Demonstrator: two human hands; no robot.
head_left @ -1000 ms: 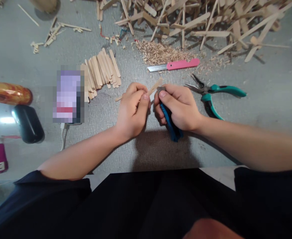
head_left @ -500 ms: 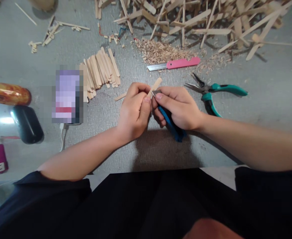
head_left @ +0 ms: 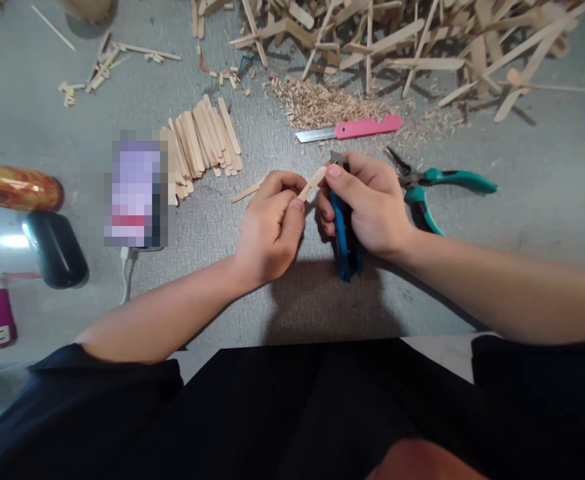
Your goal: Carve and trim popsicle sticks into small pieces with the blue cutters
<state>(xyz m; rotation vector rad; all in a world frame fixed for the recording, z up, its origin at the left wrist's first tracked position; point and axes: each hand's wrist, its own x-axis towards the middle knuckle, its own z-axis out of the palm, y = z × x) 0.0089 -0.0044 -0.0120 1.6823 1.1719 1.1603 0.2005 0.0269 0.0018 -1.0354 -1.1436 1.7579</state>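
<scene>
My left hand (head_left: 275, 227) is closed on a wooden craft stick (head_left: 313, 184), pinching it between thumb and fingers. The stick slants up to the right, and a small notch or cut mark shows on its face. My right hand (head_left: 372, 203) is wrapped round a blue utility knife (head_left: 343, 233), whose short grey blade (head_left: 339, 159) points away from me. The right thumb rests at the stick's upper end. Part of the knife's handle is hidden by my fingers. Another craft stick (head_left: 246, 192) lies just left of my left hand.
A row of craft sticks (head_left: 200, 143) lies beside a blurred phone (head_left: 135, 193) with a cable. Beyond my hands are a pink knife (head_left: 367, 127), wood shavings (head_left: 322, 103) and a heap of joined sticks (head_left: 412, 40). Green-handled pliers (head_left: 457, 179) lie right; a dark case (head_left: 55, 250) lies left.
My right hand with the knife has moved up and right, so the blade has left the stick. The right thumb now sits at the stick's tip. A notch shows where the blade was.
</scene>
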